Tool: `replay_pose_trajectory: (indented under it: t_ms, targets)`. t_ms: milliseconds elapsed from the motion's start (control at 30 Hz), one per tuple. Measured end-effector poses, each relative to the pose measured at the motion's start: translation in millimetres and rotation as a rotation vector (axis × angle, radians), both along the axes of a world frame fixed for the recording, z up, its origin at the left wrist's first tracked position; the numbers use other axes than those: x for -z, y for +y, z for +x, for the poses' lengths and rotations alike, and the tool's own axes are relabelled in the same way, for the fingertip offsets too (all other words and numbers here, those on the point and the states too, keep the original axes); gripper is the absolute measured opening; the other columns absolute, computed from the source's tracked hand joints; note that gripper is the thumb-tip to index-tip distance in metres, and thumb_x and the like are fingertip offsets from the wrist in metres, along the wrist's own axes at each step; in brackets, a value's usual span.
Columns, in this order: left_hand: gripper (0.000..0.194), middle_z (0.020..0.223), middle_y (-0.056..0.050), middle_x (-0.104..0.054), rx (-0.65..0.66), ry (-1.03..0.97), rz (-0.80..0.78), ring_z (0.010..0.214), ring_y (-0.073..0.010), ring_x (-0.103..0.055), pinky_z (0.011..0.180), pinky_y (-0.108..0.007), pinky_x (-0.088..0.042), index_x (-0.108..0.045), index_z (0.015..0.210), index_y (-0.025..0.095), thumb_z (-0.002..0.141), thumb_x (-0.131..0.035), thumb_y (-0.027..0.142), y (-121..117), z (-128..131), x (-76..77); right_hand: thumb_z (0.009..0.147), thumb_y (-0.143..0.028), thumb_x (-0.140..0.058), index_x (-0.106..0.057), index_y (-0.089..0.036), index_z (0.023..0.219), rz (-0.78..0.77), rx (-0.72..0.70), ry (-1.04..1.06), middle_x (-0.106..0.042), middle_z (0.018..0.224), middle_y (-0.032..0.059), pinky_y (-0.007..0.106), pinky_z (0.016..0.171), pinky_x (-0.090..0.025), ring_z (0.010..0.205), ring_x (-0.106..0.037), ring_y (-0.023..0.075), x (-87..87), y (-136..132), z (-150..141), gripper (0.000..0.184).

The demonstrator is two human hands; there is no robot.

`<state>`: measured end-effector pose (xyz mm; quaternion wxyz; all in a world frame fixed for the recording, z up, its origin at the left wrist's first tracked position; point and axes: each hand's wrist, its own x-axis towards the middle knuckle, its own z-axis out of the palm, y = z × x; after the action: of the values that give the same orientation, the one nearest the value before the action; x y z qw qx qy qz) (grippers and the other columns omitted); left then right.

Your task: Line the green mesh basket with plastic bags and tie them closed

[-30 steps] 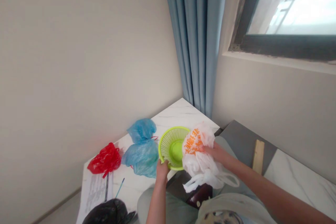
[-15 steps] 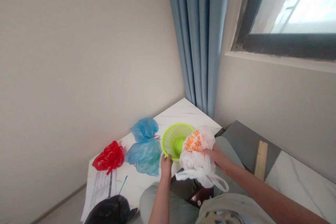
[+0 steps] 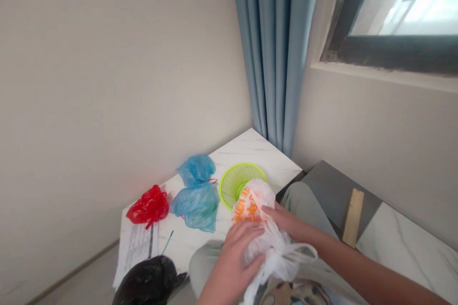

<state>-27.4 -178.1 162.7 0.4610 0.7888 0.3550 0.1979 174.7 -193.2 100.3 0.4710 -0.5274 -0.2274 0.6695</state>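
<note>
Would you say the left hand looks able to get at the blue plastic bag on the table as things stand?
Probably yes: the left hand holds the white plastic bag with orange print, but only bare white marble tabletop lies between it and the blue plastic bag. It would likely need to release first.

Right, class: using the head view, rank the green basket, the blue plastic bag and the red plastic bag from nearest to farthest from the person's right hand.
From the right hand:
1. Green basket, on the table just beyond the hand.
2. Blue plastic bag, left of the basket.
3. Red plastic bag, farthest left.
</note>
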Motion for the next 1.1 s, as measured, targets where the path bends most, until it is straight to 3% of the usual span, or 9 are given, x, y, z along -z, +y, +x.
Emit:
replay_pose_trajectory:
  t_ms: [100,167,267,400,600,767,900,1000,1100]
  targets:
    - [0.056,0.131,-0.008,-0.062,0.001,0.095,-0.119,0.123,-0.0314,-0.053,0.108,-0.042,-0.037,-0.067,0.124,0.032,0.07,-0.071,0.017,-23,8,11.4,0.08,-0.04,-0.063,-0.063,-0.021,0.116,0.002,-0.203,0.042,-0.072,0.103,0.0064,0.036,0.084,-0.052,0.096,-0.068,0.0259,-3.1,-11,-7,0.041]
    - [0.049,0.121,-0.009,-0.067,-0.071,0.108,-0.194,0.114,-0.0303,-0.059,0.1,-0.039,-0.042,-0.069,0.117,0.029,0.07,-0.065,0.013,-31,11,28.8,0.077,-0.033,-0.064,-0.062,-0.022,0.116,-0.024,-0.297,0.001,-0.072,0.101,0.0042,0.034,0.078,-0.052,0.092,-0.068,0.0246,-3.1,-18,-7,0.04]
    - [0.037,0.108,-0.008,-0.071,-0.173,0.116,-0.282,0.101,-0.0275,-0.064,0.091,-0.035,-0.045,-0.07,0.109,0.026,0.077,-0.056,0.014,-37,10,54.1,0.073,-0.027,-0.066,-0.052,-0.022,0.13,-0.093,-0.336,0.001,-0.071,0.103,0.0038,0.03,0.072,-0.05,0.086,-0.067,0.0213,-0.5,-28,-1,0.059]
    - [0.029,0.096,-0.007,-0.072,-0.298,0.101,-0.324,0.092,-0.0258,-0.064,0.082,-0.031,-0.045,-0.069,0.101,0.023,0.076,-0.055,0.015,-38,4,71.0,0.073,-0.032,-0.071,-0.053,-0.021,0.13,-0.02,-0.451,-0.021,-0.069,0.102,0.0035,0.025,0.069,-0.047,0.08,-0.064,0.0172,3.3,-37,15,0.06]
    - [0.009,0.073,0.0,-0.063,-0.376,0.034,-0.346,0.07,-0.0187,-0.057,0.064,-0.025,-0.041,-0.06,0.078,0.019,0.069,-0.063,0.021,-27,-10,65.1,0.073,-0.041,-0.075,-0.065,-0.016,0.106,0.009,-0.467,-0.115,-0.068,0.091,0.0027,0.022,0.061,-0.042,0.071,-0.058,0.0133,10.0,-35,37,0.043]
    - [0.025,0.054,0.007,-0.05,-0.624,-0.079,-0.382,0.051,-0.0139,-0.046,0.052,-0.022,-0.032,-0.063,0.089,0.018,0.064,-0.057,0.018,-16,-39,57.9,0.073,-0.038,-0.074,-0.063,-0.019,0.109,-0.04,-0.513,-0.242,-0.064,0.078,-0.0006,0.02,0.052,-0.037,0.058,-0.05,0.0093,7.1,-32,54,0.042]
    - [0.026,0.056,0.006,-0.052,-0.837,-0.078,-0.232,0.051,-0.0145,-0.048,0.052,-0.022,-0.033,-0.065,0.094,0.019,0.069,-0.059,0.025,-14,-50,51.7,0.079,-0.034,-0.064,-0.062,-0.02,0.113,0.004,-0.601,-0.368,-0.059,0.069,-0.003,0.019,0.047,-0.032,0.049,-0.041,0.0078,-0.2,-28,58,0.036]
    - [0.023,0.079,0.001,-0.067,-0.94,-0.06,-0.072,0.074,-0.0187,-0.061,0.067,-0.025,-0.043,-0.065,0.094,0.021,0.073,-0.058,0.026,-12,-49,44.4,0.078,-0.028,-0.059,-0.063,-0.018,0.104,0.123,-0.443,-0.591,-0.065,0.081,0.0013,0.025,0.058,-0.043,0.063,-0.054,0.0133,-1.7,-21,55,0.028]
    - [0.017,0.087,0.0,-0.067,-1.09,-0.085,-0.007,0.084,-0.0192,-0.061,0.077,-0.027,-0.044,-0.064,0.089,0.021,0.075,-0.056,0.026,-3,-49,38.0,0.08,-0.026,-0.052,-0.063,-0.018,0.102,0.198,-0.226,-0.807,-0.069,0.092,0.005,0.03,0.07,-0.047,0.077,-0.061,0.0188,-0.1,-16,55,0.025]
